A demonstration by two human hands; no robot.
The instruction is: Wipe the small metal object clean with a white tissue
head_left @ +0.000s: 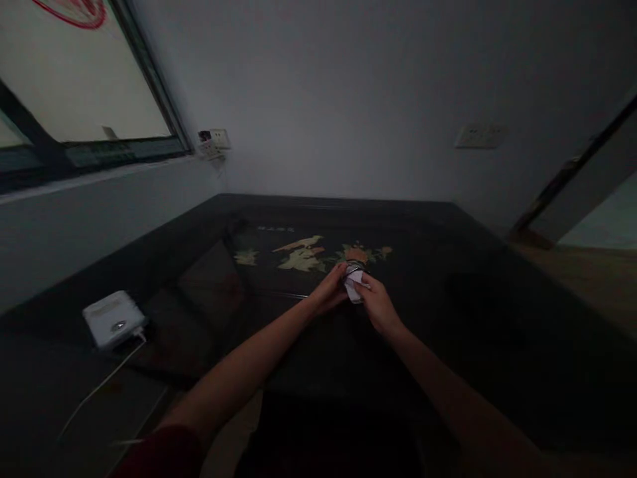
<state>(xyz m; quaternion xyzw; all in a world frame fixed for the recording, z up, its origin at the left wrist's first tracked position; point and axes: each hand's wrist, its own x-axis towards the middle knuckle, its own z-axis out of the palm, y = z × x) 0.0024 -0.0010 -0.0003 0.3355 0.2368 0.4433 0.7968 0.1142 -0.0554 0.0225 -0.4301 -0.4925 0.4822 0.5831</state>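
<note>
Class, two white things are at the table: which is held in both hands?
The small white object, gripped by the left hand and right hand. The larger white box, with a cord, lies apart to the left, touched by neither.

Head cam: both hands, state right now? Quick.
Left hand: closed, holding the left side of a small white item; too dim to identify.
Right hand: closed, holding the same item from the right.
</note>
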